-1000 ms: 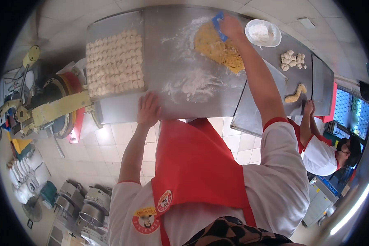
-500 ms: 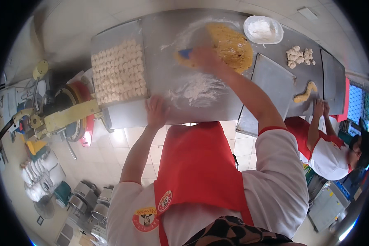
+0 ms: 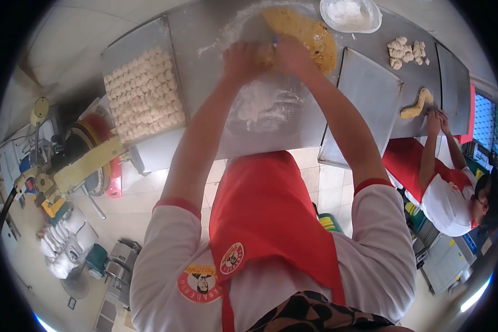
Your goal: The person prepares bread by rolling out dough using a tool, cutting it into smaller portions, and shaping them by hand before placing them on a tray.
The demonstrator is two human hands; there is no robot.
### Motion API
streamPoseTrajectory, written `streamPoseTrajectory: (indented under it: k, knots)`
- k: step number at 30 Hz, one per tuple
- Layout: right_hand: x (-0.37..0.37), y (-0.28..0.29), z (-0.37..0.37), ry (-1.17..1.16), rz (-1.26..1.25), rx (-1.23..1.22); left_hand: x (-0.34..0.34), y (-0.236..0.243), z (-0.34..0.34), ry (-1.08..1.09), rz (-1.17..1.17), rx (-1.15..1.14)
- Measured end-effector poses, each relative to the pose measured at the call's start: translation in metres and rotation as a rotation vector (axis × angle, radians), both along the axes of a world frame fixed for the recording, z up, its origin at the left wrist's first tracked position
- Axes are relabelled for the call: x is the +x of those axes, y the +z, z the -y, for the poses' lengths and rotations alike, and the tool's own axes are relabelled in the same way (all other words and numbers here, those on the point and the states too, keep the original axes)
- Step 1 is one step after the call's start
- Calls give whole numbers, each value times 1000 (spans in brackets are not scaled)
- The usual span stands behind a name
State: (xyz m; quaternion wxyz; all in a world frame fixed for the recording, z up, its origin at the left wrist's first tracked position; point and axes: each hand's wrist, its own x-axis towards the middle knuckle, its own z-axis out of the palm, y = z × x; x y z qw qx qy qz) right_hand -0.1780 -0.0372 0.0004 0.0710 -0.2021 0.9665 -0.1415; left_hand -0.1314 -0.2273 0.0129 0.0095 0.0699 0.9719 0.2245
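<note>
A yellow slab of dough point(image 3: 310, 34) with dark bits in it lies on the floured metal table. My right hand point(image 3: 294, 55) is closed at its near edge around a scraper point(image 3: 275, 40), of which only a bit of the blue handle shows. My left hand point(image 3: 242, 60) is just left of it, low over the table beside a small piece of dough point(image 3: 265, 56) between the two hands. Motion blur smears the left fingers, so their grip is unclear. Loose flour point(image 3: 263, 105) is spread on the table nearer to me.
At left is a tray point(image 3: 169, 50) with rows of small dough pieces; at far right, a white tub point(image 3: 350, 15) of flour. An upturned-looking metal sheet point(image 3: 365, 102) lies right of me. Farther right, a co-worker point(image 3: 434, 188) handles the table's edge near a curved dough strip point(image 3: 417, 103).
My left hand has left the table's near edge and reached forward beside the right. My right hand has shifted slightly right and nearer with the scraper. The view has also shifted.
</note>
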Motion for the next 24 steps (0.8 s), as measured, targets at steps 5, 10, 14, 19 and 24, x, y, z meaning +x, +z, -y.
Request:
streamPoseTrajectory:
  k: [5,10,14,19,24]
  knots:
    - [39,22,-27,-19,39,-161,20,14,8,-120,33,86]
    - [125,72,-46,-75,38,-195,126,15,46,-284,-340,24]
    - [148,56,-73,-418,194,-227,170,20,68,-187,-126,165]
    - [184,-19,-52,-636,172,-348,158,-10,43,118,-176,504]
    - [157,-3,38,-546,239,-504,120,-5,15,150,-136,723]
